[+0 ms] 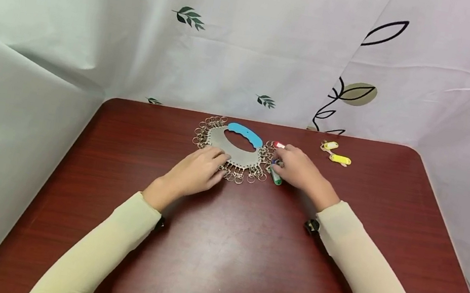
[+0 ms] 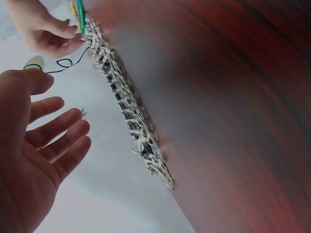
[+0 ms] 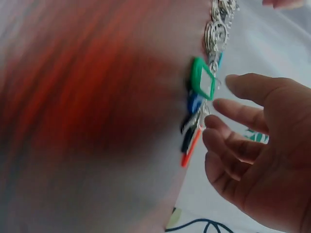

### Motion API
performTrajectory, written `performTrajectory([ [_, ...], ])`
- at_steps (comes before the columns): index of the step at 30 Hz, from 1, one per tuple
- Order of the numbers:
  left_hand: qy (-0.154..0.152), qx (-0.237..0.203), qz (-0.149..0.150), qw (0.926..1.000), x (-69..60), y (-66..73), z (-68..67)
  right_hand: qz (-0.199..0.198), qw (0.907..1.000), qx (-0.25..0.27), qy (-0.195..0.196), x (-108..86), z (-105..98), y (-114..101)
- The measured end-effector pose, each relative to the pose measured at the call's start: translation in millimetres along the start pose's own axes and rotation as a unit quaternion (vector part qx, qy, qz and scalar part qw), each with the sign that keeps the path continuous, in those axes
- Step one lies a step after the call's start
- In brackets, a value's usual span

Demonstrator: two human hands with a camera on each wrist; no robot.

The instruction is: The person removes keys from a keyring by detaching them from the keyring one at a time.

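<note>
A grey metal key-holder plate point(image 1: 226, 141) with a blue finger grip point(image 1: 246, 133) lies on the table, its curved edge hung with many clips and split rings point(image 2: 127, 97). My left hand point(image 1: 200, 170) is over the plate's near left edge; in the left wrist view its fingers are loosely spread, holding nothing. By the plate's right end, my right hand point(image 1: 298, 168) hovers close to a green key tag point(image 3: 196, 77), a blue tag point(image 3: 194, 103) and a red tag point(image 3: 190, 149). The right wrist view shows its fingers loosely bent, with a gap between thumb and forefinger.
Two yellow key tags, one pale point(image 1: 331, 145) and one brighter point(image 1: 340, 159), lie at the table's back right. White curtains point(image 1: 229, 63) with leaf prints hang behind and beside the dark red wooden table point(image 1: 219, 246).
</note>
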State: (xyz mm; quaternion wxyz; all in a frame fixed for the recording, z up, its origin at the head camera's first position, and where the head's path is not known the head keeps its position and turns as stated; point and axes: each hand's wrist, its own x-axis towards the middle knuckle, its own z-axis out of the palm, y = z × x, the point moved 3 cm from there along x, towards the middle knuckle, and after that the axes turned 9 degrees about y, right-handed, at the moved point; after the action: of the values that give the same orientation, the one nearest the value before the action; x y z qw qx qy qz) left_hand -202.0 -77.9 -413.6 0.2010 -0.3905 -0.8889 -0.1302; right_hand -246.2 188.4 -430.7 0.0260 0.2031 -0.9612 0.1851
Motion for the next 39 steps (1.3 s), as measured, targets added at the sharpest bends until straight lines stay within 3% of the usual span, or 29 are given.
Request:
performTrajectory([
  [7, -0.024, -0.02, -0.036, 0.9989, 10.4, 8.4, 7.3, 0.001, 0.9998, 0.003, -0.02, 0.9, 9.7, -7.2],
  [18, -0.057, -0.05, -0.042, 0.9963, 27.5, 29.6, 25.3, 0.012, 0.9996, 0.009, -0.024, -5.3, 10.7, -10.0],
  [22, -0.077, -0.067, -0.061, 0.9929, 32.3, 35.8, 31.7, 0.019, 0.9994, 0.024, -0.019, -8.9, 10.0, -8.0],
  [27, -0.088, -0.097, -0.108, 0.9854, 38.5, 39.1, 38.4, 0.019, 0.999, 0.04, -0.007, -13.0, 7.2, -6.5],
  [33, -0.099, -0.132, -0.133, 0.9773, 47.6, 43.0, 48.6, 0.021, 0.9982, 0.056, 0.006, -16.7, 1.8, -4.3],
  [39, -0.116, -0.174, -0.189, 0.9594, 55.4, 42.2, 61.3, 0.036, 0.9973, 0.064, 0.006, -16.2, 2.7, -1.9],
])
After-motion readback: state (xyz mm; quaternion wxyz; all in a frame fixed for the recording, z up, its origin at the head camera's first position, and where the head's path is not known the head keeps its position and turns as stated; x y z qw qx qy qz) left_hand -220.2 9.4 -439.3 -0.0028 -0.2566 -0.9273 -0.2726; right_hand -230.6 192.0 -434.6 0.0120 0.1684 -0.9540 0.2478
